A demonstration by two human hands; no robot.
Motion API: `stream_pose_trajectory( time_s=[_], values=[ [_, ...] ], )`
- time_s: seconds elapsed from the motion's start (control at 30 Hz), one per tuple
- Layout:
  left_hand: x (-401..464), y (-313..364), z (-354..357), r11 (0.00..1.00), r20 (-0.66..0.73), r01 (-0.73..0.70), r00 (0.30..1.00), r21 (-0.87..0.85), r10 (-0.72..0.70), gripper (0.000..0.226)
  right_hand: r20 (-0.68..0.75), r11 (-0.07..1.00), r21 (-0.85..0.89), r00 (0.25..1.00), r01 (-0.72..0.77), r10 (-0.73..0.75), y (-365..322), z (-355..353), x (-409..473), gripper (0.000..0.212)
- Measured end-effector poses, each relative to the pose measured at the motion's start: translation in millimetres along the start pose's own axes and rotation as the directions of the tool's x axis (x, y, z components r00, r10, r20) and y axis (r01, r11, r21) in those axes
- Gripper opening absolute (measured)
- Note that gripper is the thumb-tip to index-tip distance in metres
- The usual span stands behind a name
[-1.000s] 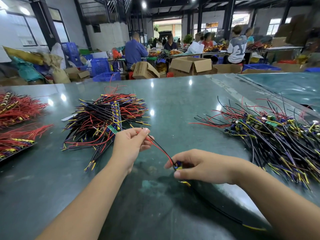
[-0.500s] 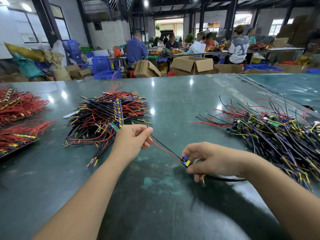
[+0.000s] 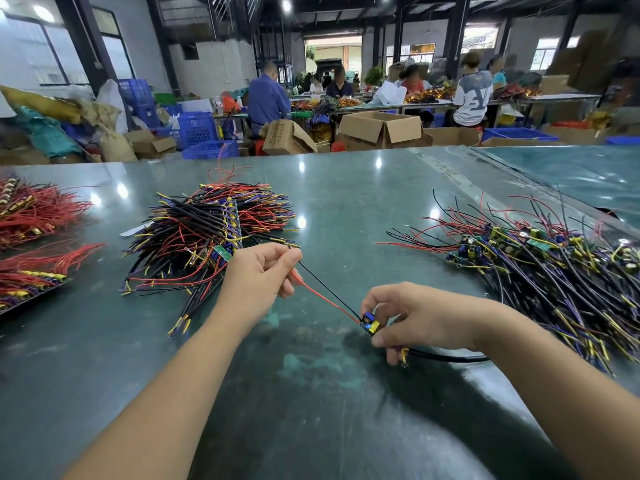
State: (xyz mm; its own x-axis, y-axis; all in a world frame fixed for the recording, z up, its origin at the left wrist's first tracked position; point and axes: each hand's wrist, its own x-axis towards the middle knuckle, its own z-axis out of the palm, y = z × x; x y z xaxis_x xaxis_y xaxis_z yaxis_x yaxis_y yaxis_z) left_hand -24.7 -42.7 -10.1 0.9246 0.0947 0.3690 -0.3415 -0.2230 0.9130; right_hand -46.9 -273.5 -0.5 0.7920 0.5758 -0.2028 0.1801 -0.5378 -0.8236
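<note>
The right hand point(image 3: 424, 320) pinches a small blue-and-yellow circuit module point(image 3: 370, 322) between thumb and forefinger. Its fingers point(image 3: 381, 296) are curled tight on the module just above the glossy dark green bench point(image 3: 346, 202), near the middle of the near edge. From the module a thin red wire point(image 3: 323, 298) and a thin black wire point(image 3: 329, 289) run taut up and to the left into the left hand point(image 3: 259, 277). That hand's fingers point(image 3: 287, 258) are closed together on the far ends of both wires. The two hands are apart, with the wires stretched between them. A thick black cable point(image 3: 450, 357) leaves the underside of the right hand toward the right edge and passes behind the forearm. A short yellow-tipped lead point(image 3: 403, 356) hangs by the lower fingers.

Just behind the left hand, toward the middle of the bench, lies a stacked pile of black, red and yellow wired boards point(image 3: 207, 233), its wires fanning out to both sides. Well apart from it, by the right edge, sprawls a loose tangled heap of wired modules point(image 3: 554, 271). Two bundles of red wires point(image 3: 34, 213) lie along the left edge. Beyond the far edge stand an open brown cardboard box point(image 3: 381, 129) and blue plastic crates point(image 3: 197, 128).
</note>
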Motion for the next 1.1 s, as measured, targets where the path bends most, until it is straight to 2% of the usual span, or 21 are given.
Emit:
stream_pose_trajectory(
  time_s=[0.27,0.37,0.47,0.57,0.6,0.63,0.67,0.7,0.73,0.77,0.8,0.87,0.93,1.0,1.1],
  values=[
    [-1,-5,-4,0.94,0.011,-0.171,0.984,0.297,0.176,0.027,0.001,0.999,0.042,1.0,-0.004,0.004,0,1,-1,0.021],
    [1,-11,-7,0.914,0.026,-0.185,0.982,0.36,0.188,0.028,-0.005,0.997,0.075,1.0,-0.002,0.002,-2,1,-1,0.021],
    [2,-15,-9,0.843,0.056,-0.209,0.976,0.496,0.209,0.025,0.005,0.999,0.034,1.0,0.009,-0.01,-4,1,-1,0.02],
    [2,-15,-9,0.812,0.051,-0.205,0.976,0.546,0.212,0.026,0.002,0.999,-0.017,1.0,0.03,-0.03,-5,3,-2,0.021],
    [3,-14,-8,0.843,0.02,-0.174,0.981,0.509,0.19,0.027,-0.023,0.999,-0.01,0.999,0.042,-0.042,-5,4,-2,0.021],
    [3,-12,-6,0.907,-0.035,-0.122,0.988,0.404,0.149,0.027,-0.059,0.998,0.017,0.997,0.056,-0.055,-5,5,-1,0.019],
    [4,-8,-3,0.976,-0.094,-0.062,0.992,0.21,0.083,0.025,-0.102,0.995,0.07,0.993,0.072,-0.064,-5,5,-1,0.018],
    [3,-3,0,0.999,-0.126,-0.002,0.992,-0.042,-0.003,0.021,-0.145,0.986,0.142,0.987,0.093,-0.072,-5,5,0,0.017],
    [2,2,3,0.957,-0.102,0.067,0.99,-0.282,-0.1,0.023,-0.187,0.97,0.215,0.979,0.118,-0.078,-6,5,0,0.017],
    [1,6,5,0.886,-0.03,0.146,0.984,-0.44,-0.177,0.036,-0.224,0.952,0.273,0.971,0.141,-0.079,-6,4,1,0.017],
    [0,7,6,0.825,0.064,0.232,0.97,-0.516,-0.233,0.05,-0.254,0.936,0.313,0.964,0.159,-0.079,-6,5,2,0.018],
    [-2,9,6,0.772,0.231,0.385,0.923,-0.506,-0.308,0.066,-0.278,0.921,0.346,0.957,0.181,-0.083,-7,6,3,0.018],
    [-6,9,9,0.771,0.347,0.48,0.869,-0.42,-0.352,0.065,-0.285,0.917,0.346,0.954,0.195,-0.095,-8,8,3,0.018],
    [-12,9,16,0.759,0.395,0.53,0.834,-0.378,-0.386,0.068,-0.297,0.916,0.337,0.948,0.217,-0.115,-10,11,4,0.019],
    [-14,7,24,0.68,0.396,0.571,0.818,-0.461,-0.418,0.069,-0.307,0.934,0.279,0.942,0.225,-0.135,-13,14,4,0.022]
  ],
)
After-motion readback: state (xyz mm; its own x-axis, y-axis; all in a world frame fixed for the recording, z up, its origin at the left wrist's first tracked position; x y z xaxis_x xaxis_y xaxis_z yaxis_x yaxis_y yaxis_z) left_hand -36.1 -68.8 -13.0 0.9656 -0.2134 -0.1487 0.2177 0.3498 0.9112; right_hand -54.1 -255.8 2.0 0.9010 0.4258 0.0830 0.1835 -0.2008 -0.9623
